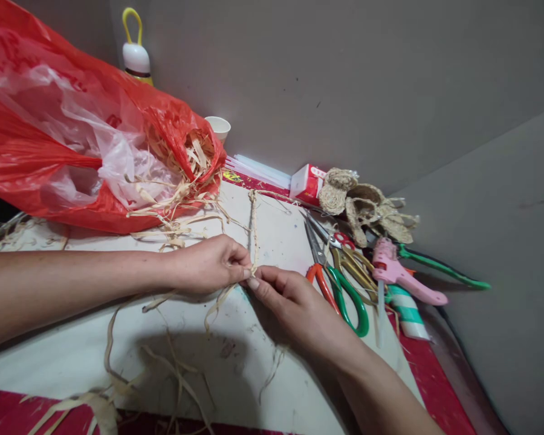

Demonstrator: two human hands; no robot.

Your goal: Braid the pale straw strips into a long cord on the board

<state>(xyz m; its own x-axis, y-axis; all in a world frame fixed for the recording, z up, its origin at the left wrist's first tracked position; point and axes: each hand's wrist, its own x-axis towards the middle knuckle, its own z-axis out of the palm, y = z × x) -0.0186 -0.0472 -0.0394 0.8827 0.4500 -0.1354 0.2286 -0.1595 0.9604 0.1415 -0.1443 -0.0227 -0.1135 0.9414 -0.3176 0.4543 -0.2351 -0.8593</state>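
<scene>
A thin braided cord of pale straw [254,232] runs down the white board [317,374], its far end hooked near the board's back edge. At its near end my left hand [213,263] pinches the braid from the left. My right hand [290,302] closes thumb and forefinger on the same spot from the right, and the fingertips almost meet. Loose straw strips [181,374] trail from the braid and lie across the board below my left forearm.
A red plastic bag [72,139] spilling straw lies at left, before a paper cup [218,127] and a bottle [136,57]. At right are scissors [356,302], a pink glue gun [396,272], a red-and-white box [307,183], woven straw pieces [360,202] and a striped roll [407,311]. Grey walls stand behind.
</scene>
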